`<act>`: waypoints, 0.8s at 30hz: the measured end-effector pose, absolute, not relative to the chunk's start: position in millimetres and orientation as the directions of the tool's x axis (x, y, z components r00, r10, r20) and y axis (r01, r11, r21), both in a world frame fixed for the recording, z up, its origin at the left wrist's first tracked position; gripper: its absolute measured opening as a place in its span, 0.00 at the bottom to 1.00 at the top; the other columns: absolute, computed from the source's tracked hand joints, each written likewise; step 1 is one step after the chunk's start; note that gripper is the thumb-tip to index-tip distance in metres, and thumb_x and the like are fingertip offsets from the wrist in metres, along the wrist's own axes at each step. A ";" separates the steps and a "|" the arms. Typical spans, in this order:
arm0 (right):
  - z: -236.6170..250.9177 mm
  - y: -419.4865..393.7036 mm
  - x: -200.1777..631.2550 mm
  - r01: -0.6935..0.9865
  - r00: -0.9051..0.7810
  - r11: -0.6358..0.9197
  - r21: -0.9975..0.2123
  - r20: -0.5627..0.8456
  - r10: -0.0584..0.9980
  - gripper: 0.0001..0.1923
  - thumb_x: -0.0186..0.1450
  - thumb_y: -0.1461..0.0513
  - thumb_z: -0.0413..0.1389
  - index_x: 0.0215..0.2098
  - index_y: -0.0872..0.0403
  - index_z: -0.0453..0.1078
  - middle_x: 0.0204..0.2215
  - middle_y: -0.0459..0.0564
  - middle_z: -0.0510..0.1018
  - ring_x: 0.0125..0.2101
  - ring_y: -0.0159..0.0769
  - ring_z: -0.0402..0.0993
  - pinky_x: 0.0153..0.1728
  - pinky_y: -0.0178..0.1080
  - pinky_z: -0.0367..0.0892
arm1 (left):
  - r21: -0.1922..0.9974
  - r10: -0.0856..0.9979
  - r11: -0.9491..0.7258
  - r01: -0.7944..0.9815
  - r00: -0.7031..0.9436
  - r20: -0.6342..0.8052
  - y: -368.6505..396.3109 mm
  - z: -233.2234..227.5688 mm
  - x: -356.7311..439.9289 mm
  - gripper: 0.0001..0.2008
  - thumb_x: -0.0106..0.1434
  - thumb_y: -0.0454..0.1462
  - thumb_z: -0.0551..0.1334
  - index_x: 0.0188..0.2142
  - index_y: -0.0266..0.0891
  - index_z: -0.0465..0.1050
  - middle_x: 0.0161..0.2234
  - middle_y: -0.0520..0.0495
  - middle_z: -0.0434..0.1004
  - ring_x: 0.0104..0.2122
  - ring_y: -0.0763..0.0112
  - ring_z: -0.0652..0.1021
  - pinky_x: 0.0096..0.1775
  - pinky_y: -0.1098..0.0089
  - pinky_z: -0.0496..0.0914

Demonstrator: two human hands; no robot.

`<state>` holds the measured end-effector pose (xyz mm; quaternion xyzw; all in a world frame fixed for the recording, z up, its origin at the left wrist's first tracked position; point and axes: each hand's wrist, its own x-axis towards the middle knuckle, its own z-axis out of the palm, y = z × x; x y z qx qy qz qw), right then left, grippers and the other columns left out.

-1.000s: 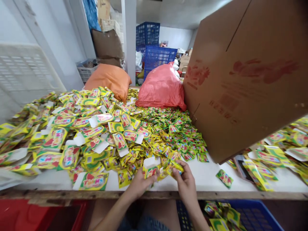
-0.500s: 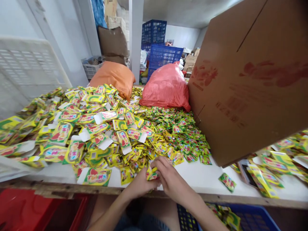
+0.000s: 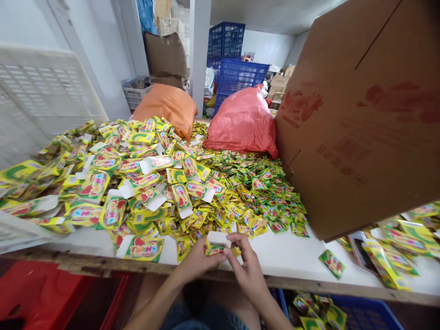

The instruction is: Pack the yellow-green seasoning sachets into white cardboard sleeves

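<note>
My left hand (image 3: 197,261) and my right hand (image 3: 245,266) meet at the table's front edge, both gripping one small yellow carton (image 3: 216,244) with its white flap up. Behind the hands lies a heap of small green and yellow sachets (image 3: 254,192). To the left spreads a pile of flat, unfolded yellow cartons (image 3: 113,183) with red fruit print. One flat carton (image 3: 142,247) lies just left of my left hand.
A big tilted cardboard box (image 3: 360,123) leans over the table's right side. Orange (image 3: 165,107) and red (image 3: 242,121) sacks sit at the back, with blue crates (image 3: 237,75) behind. A lone sachet (image 3: 332,263) lies right. Below are a red bin (image 3: 44,295) and a blue crate (image 3: 343,314).
My right hand drew back from the sachet heap and came to the carton held by my left hand; the carton's white flap now stands up.
</note>
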<state>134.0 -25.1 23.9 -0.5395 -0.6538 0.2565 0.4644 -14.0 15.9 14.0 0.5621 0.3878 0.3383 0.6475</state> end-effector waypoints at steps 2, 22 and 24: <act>8.5 -26.2 131.7 0.360 0.112 0.231 -0.904 0.288 0.951 0.09 0.63 0.60 0.52 0.42 0.52 0.61 0.34 0.48 0.68 0.35 0.35 0.67 0.37 0.36 0.65 | 0.992 0.943 0.093 -0.082 0.328 -0.061 9.7 6.6 -15.9 0.25 0.51 0.35 0.65 0.48 0.39 0.61 0.39 0.48 0.73 0.37 0.68 0.74 0.39 0.70 0.68; 21.5 -25.2 129.1 0.491 -0.104 0.426 -0.760 0.434 0.895 0.07 0.64 0.65 0.51 0.39 0.51 0.69 0.35 0.49 0.74 0.40 0.36 0.71 0.40 0.36 0.66 | 0.968 0.939 -0.194 0.160 0.316 0.136 -1.6 0.3 -44.5 0.07 0.58 0.38 0.61 0.36 0.40 0.72 0.36 0.48 0.75 0.38 0.68 0.74 0.42 0.71 0.68; 20.3 -24.7 128.3 0.498 -0.081 0.406 -0.766 0.426 0.901 0.06 0.63 0.64 0.52 0.37 0.51 0.70 0.35 0.50 0.75 0.41 0.37 0.71 0.42 0.38 0.66 | 0.975 0.945 -0.198 0.105 0.286 0.161 0.2 6.1 -42.2 0.05 0.57 0.37 0.61 0.34 0.39 0.73 0.37 0.47 0.75 0.41 0.66 0.74 0.45 0.69 0.66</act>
